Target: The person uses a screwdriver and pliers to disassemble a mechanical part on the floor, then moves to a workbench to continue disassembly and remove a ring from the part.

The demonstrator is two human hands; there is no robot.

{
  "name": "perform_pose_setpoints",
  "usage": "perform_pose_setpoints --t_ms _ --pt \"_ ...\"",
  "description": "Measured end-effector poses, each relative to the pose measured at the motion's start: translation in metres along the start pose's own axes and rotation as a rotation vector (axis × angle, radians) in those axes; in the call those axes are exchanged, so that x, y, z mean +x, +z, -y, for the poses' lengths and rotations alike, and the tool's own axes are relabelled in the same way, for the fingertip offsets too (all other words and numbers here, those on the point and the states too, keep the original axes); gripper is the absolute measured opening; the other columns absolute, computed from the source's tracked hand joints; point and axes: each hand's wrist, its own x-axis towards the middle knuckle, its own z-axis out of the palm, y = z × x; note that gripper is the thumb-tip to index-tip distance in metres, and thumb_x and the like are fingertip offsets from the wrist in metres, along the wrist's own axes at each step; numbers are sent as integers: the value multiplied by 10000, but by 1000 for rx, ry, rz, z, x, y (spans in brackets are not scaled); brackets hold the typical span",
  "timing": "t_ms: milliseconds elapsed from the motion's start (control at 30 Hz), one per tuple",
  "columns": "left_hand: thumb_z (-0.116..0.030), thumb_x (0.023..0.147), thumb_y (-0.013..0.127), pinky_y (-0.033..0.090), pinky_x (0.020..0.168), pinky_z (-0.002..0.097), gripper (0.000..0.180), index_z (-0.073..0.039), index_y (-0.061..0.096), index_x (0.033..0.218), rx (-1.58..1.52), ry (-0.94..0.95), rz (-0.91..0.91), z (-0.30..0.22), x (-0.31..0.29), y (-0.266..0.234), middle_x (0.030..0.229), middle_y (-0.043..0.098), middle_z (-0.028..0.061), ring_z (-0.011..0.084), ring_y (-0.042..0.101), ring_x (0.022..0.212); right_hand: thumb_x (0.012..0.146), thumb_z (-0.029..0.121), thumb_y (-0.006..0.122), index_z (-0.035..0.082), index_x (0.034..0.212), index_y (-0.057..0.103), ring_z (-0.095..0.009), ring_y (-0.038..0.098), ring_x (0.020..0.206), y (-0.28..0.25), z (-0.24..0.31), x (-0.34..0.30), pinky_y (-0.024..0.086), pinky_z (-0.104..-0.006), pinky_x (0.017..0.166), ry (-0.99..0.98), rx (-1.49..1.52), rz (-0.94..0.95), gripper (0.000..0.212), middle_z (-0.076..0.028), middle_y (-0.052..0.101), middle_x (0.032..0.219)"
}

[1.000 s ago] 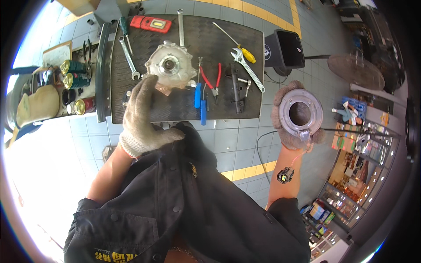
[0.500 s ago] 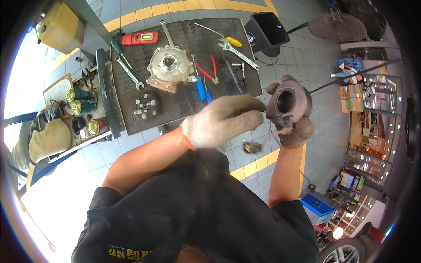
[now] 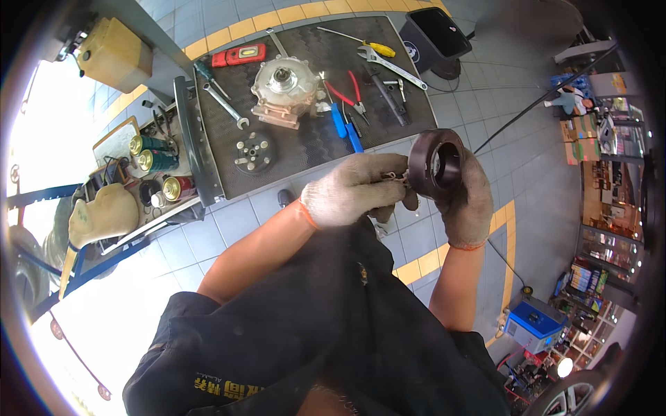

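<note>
Both my hands wear pale, soiled knit gloves with orange cuffs. My right hand (image 3: 472, 208) is closed around a thick dark ring-shaped coil (image 3: 420, 166), its round opening tilted to the right. My left hand (image 3: 350, 195) is closed at the ring's left side, pinching a short thin wire lead (image 3: 395, 176) by the ring. What its lower fingers touch is hidden. The ring is held in the air off the table's near right corner. On the table lie a silvery metal housing (image 3: 283, 97) with a central shaft and a round dark hub plate (image 3: 254, 152).
The mat-topped table (image 3: 305, 145) carries a combination wrench (image 3: 225, 107), adjustable wrench (image 3: 392, 68), yellow-handled screwdriver (image 3: 381, 49), red-handled pliers (image 3: 357, 105) and red work light (image 3: 239, 55). A black bin (image 3: 437, 41) stands beyond its far right corner. Spray cans (image 3: 158, 161) sit on a left-hand shelf.
The ring has turned in my right hand, so its opening faces more to the right. My left hand has come to its wire lead. The table appears shifted right and up in view.
</note>
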Motion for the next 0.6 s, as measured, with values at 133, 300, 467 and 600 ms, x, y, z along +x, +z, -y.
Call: perform_pose_setpoints --t_ms 133,300,467,600 --pt "-115 1040 642 518 668 285 558 57 637 1571 -80 30 -54 11 0 8 1141 804 137 115 635 736 1064 359 695 -51 1505 655 -142 748 912 -18 9 2 605 -251 694 57 22 66 603 -115 763 1197" --pt "-251 1051 747 532 669 299 619 51 631 1579 -98 70 -73 30 10 22 1135 807 160 133 665 739 1012 275 728 -56 1525 649 -110 700 853 -43 8 9 501 -236 620 -28 -30 152 616 -119 775 1209" --pt "-248 1137 713 569 735 279 502 24 640 1553 -156 145 -86 60 21 25 1187 806 93 122 715 843 989 157 743 -58 1556 649 -89 667 812 -67 10 20 459 -241 600 -10 -68 226 613 -104 792 1193" --pt "-291 1138 730 580 763 279 512 16 644 1538 -109 104 -205 84 29 28 1217 809 86 113 737 874 998 97 734 -56 1551 668 -86 669 802 -83 4 34 465 -235 613 3 -141 282 577 -99 813 1177"
